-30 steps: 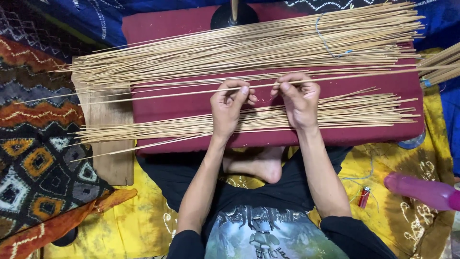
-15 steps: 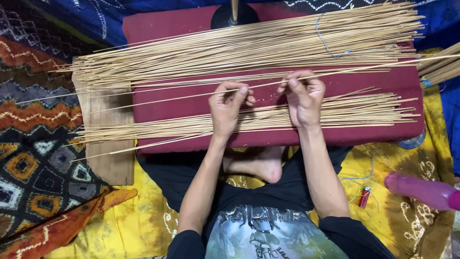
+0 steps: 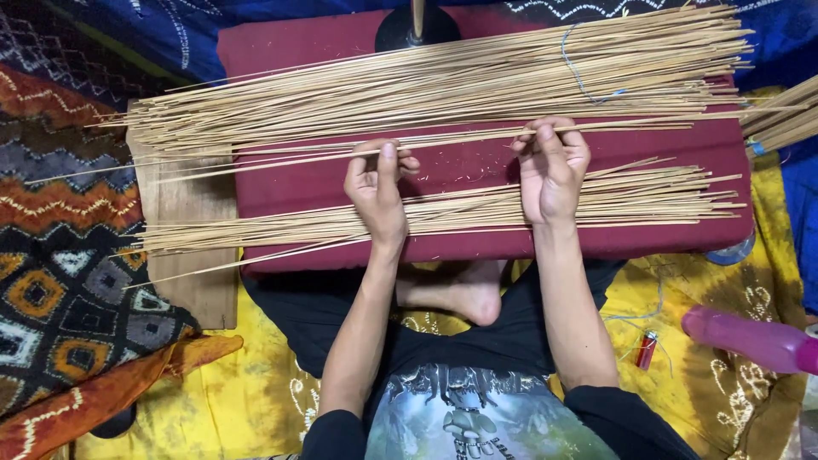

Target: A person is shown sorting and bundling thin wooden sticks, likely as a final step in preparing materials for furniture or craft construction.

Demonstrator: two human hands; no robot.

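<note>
My left hand [image 3: 377,187] and right hand [image 3: 550,167] both pinch one thin bamboo stick [image 3: 452,141], lying crosswise over the maroon cushion [image 3: 477,166]; large stick pile [image 3: 443,81] beyond my fingertips, smaller pile [image 3: 460,213] under my wrists

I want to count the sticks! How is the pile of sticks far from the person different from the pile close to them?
The far pile is bigger and thicker; the near pile is thinner. The far pile has a blue string on it; the near pile has none. The left hand and right hand lie across the near pile. Both are thin tan sticks on the red cushion.
</note>
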